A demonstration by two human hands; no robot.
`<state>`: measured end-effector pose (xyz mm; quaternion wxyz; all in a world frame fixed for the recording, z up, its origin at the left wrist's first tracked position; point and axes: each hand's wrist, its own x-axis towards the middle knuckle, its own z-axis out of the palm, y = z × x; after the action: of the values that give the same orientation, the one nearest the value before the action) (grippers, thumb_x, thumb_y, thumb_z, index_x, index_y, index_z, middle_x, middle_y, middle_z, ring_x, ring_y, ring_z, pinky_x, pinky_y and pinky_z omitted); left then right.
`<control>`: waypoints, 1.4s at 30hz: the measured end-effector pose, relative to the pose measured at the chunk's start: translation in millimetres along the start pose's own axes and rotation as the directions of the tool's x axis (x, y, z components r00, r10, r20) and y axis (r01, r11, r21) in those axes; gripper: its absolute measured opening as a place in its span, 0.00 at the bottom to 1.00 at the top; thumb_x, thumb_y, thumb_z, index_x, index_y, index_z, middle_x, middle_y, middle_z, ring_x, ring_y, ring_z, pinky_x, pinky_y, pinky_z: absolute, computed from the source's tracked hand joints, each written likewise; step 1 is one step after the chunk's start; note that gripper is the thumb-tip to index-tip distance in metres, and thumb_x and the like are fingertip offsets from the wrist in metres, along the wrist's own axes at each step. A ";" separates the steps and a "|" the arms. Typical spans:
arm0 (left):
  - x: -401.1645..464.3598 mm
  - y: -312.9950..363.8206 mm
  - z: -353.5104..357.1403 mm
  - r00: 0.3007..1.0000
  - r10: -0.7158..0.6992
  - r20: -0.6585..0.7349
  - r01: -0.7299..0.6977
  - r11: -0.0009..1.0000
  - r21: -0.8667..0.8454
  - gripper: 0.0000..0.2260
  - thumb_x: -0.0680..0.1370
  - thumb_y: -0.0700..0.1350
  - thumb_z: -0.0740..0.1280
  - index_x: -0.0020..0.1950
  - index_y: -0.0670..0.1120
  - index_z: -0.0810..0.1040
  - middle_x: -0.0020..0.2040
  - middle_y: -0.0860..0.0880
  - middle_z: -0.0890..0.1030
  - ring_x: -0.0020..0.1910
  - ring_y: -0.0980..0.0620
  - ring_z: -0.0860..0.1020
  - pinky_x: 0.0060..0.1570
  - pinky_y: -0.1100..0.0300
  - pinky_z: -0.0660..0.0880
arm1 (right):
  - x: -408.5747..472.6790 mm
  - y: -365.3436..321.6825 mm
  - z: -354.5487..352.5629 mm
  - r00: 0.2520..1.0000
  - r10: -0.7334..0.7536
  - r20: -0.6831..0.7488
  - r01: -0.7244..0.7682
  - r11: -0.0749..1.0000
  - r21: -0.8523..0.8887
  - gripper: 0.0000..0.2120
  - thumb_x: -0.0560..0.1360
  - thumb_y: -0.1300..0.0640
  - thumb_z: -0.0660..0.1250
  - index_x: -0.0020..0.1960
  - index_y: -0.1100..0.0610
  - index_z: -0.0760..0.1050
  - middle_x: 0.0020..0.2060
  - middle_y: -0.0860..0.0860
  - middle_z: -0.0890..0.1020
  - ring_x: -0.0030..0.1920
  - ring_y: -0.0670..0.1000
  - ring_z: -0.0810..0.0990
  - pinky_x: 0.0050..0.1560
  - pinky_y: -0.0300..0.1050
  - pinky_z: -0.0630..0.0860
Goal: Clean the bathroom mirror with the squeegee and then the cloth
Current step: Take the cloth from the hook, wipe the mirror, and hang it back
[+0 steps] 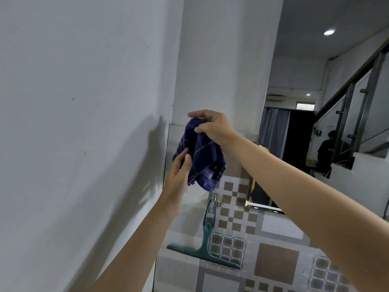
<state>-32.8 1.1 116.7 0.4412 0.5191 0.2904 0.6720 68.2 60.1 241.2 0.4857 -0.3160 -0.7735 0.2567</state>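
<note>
Cloth (200, 157): dark navy blue, thin pale check lines, lighter striped band near lower edge. Squeegee (207, 247): teal green blade bar and neck, clear grey handle. Wall (73, 102): plain pale grey-white. Tiles (235, 209): brown and cream checker squares, grey lattice panels lower down.

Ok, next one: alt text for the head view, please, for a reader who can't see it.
The right hand pinches the top of a dark blue checked cloth, held up before a white wall, while the left hand touches its lower edge. Below, a green squeegee hangs against the patterned tiles.
</note>
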 end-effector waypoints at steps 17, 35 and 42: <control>-43.5 63.6 36.4 0.992 0.052 0.111 -0.073 0.978 0.195 0.13 0.76 0.45 0.68 0.60 0.52 0.78 0.55 0.47 0.81 0.54 0.45 0.80 0.48 0.44 0.80 | -113.4 -18.8 -94.3 0.959 0.170 0.228 -0.190 0.979 0.070 0.14 0.71 0.61 0.73 0.54 0.47 0.82 0.52 0.52 0.84 0.51 0.55 0.84 0.48 0.51 0.81; -41.8 101.1 154.2 0.901 0.350 0.257 -0.434 0.758 0.488 0.07 0.72 0.37 0.72 0.47 0.48 0.83 0.37 0.58 0.83 0.38 0.60 0.80 0.37 0.69 0.76 | -189.4 -18.3 -206.8 0.990 -0.132 -0.049 0.139 0.967 0.215 0.14 0.72 0.71 0.69 0.39 0.53 0.84 0.47 0.55 0.83 0.49 0.58 0.84 0.44 0.53 0.84; -42.1 87.2 222.4 0.854 0.421 0.306 -0.516 0.757 0.400 0.10 0.75 0.34 0.67 0.43 0.48 0.82 0.39 0.62 0.84 0.44 0.62 0.80 0.42 0.71 0.75 | -218.2 -1.5 -261.9 0.993 -0.114 0.017 0.108 0.972 0.211 0.11 0.67 0.64 0.75 0.48 0.54 0.82 0.53 0.55 0.82 0.50 0.57 0.84 0.46 0.55 0.83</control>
<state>156.9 -90.2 237.2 0.1460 0.7299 0.2586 0.6157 378.8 -78.4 217.5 0.5188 -0.2157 -0.7654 0.3139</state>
